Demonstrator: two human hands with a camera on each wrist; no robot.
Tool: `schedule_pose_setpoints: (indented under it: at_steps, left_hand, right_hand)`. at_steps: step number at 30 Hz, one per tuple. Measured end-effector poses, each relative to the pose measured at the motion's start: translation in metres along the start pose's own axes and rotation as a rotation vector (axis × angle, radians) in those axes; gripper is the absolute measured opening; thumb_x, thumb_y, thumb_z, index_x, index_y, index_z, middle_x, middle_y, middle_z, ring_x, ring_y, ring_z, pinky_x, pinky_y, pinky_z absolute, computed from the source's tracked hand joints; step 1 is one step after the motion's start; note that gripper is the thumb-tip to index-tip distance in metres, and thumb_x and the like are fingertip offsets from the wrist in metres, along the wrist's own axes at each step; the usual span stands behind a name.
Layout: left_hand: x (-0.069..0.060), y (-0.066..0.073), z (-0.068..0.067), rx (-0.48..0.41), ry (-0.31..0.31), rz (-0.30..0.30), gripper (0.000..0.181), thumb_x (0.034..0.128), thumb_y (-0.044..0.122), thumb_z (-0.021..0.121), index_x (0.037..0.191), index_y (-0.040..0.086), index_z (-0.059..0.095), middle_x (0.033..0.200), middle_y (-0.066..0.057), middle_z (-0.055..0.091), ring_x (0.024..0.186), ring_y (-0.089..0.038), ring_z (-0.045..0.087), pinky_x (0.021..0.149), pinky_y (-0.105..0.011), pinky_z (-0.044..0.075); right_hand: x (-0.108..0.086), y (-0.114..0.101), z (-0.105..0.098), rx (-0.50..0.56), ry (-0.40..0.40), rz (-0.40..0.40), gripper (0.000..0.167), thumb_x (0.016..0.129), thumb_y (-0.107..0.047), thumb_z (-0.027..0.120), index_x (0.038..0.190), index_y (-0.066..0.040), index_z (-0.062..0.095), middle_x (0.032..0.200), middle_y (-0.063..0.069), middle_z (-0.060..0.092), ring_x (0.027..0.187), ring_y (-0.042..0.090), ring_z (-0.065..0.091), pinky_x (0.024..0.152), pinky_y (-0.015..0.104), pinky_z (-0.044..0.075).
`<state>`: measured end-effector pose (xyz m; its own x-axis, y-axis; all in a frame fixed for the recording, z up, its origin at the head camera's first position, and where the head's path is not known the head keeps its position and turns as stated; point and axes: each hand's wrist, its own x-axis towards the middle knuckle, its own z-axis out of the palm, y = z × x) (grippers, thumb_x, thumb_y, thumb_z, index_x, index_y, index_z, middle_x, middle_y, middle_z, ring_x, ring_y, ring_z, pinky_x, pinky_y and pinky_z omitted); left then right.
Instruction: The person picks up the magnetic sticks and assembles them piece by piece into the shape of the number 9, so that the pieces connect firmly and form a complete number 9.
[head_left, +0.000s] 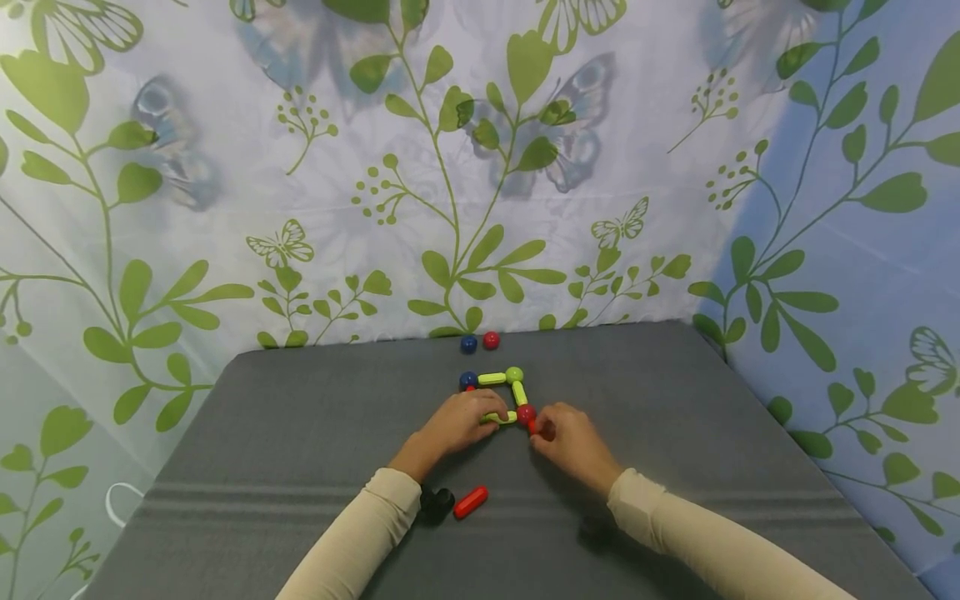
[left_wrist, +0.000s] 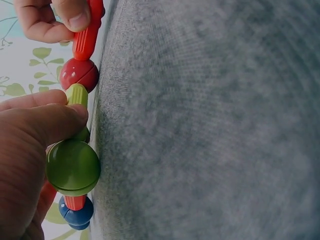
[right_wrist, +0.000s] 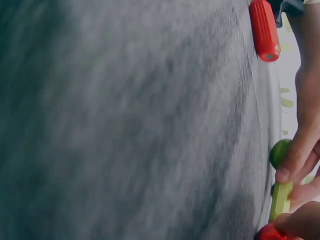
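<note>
My left hand point(head_left: 465, 419) pinches a yellow-green rod point(left_wrist: 77, 96) between thumb and finger. That rod runs from a green ball point(left_wrist: 73, 168) to a red ball point(head_left: 527, 414). On the other side of this red ball, a red rod point(left_wrist: 87, 40) is pinched by my right hand point(head_left: 573, 442), touching the ball. The pieces form a four-sided frame on the table, with a blue ball point(head_left: 468, 380), a second green ball point(head_left: 514, 375) and two more yellow-green rods, the far rod point(head_left: 492, 378) and the side rod point(head_left: 519, 393). My left hand hides the frame's near left corner in the head view.
A loose red rod point(head_left: 471, 502) lies nearer, beside my left forearm and the black wrist device point(head_left: 437, 505). At the back of the grey table point(head_left: 315, 433) sit a loose blue ball point(head_left: 468, 344) and a loose red ball point(head_left: 491, 340). Behind hangs a leaf-patterned curtain point(head_left: 480, 200).
</note>
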<state>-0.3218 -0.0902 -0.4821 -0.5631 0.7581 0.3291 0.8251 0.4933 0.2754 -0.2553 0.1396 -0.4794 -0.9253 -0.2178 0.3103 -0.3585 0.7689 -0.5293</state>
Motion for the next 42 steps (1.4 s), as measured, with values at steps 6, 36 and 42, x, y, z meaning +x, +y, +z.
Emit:
schedule_pose_setpoints:
  at_steps: [6,36,42]
  left_hand:
    - [0.0,0.0,0.0,0.001,-0.022,-0.026,0.014,0.0913,0.011,0.077,0.104,0.018,0.076,0.115,0.007,0.068,0.106,-0.009,0.064,0.089,-0.029,0.052]
    - [0.0,-0.006,0.002,-0.013,0.019,0.011,0.015,0.0894,0.009,0.078,0.102,0.016,0.076,0.112,0.005,0.068,0.105,-0.009,0.064,0.091,-0.029,0.051]
    - [0.004,-0.005,0.004,0.004,0.027,0.037,0.014,0.0911,0.012,0.076,0.104,0.017,0.075,0.112,0.005,0.067,0.104,-0.009,0.063,0.091,-0.027,0.05]
  right_hand:
    - [0.0,-0.006,0.004,0.052,-0.027,0.03,0.023,0.076,-0.009,0.089,0.08,-0.016,0.067,0.077,-0.006,0.053,0.07,0.01,0.052,0.064,0.029,0.049]
    - [0.006,-0.005,0.003,0.105,-0.054,0.049,0.02,0.082,-0.015,0.087,0.08,-0.019,0.067,0.078,-0.007,0.056,0.07,0.008,0.056,0.065,0.029,0.051]
    - [0.028,0.003,-0.019,0.064,-0.039,-0.028,0.01,0.089,-0.016,0.08,0.092,-0.015,0.071,0.089,-0.002,0.063,0.078,0.014,0.064,0.067,0.033,0.054]
